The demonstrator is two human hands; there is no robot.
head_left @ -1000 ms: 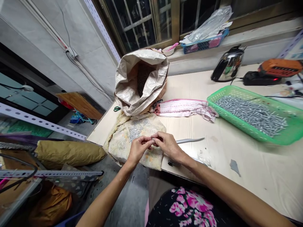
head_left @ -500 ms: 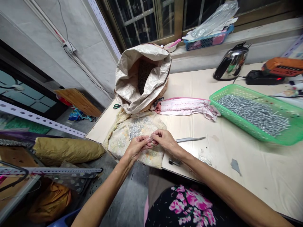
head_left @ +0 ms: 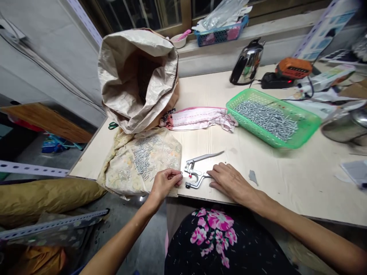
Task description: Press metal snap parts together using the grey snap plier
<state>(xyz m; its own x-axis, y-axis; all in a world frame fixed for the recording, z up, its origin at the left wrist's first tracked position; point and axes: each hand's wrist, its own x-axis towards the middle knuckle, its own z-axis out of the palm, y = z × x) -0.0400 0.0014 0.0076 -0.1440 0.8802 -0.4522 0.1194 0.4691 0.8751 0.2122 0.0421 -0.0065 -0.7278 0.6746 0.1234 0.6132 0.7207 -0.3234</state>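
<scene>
Near the table's front edge, my left hand (head_left: 165, 184) is closed in a pinch. A tiny shiny bit shows at its fingertips, too small to name. To its right, a pair of snap pliers (head_left: 204, 157) lies on the table, jaws toward my left hand and handles spread apart. The fingers of my right hand (head_left: 228, 178) are around the lower handle; its end is hidden under them. A pile of small silvery metal pins (head_left: 142, 160) rests on a floral cloth (head_left: 123, 173), left of and beyond my left hand.
A green basket (head_left: 308, 131) of similar metal pieces stands at the right. Behind the cloth is a big open sack (head_left: 114, 84), with a pink-and-white cloth (head_left: 197, 118) beside it. A kettle (head_left: 248, 63) and an orange battery (head_left: 294, 68) on a charger stand farther back.
My hands have parted. The right moved from a pinch beside the left to the pliers' lower handle, uncovering the pliers. My left hand stays pinched. The camera view has turned right.
</scene>
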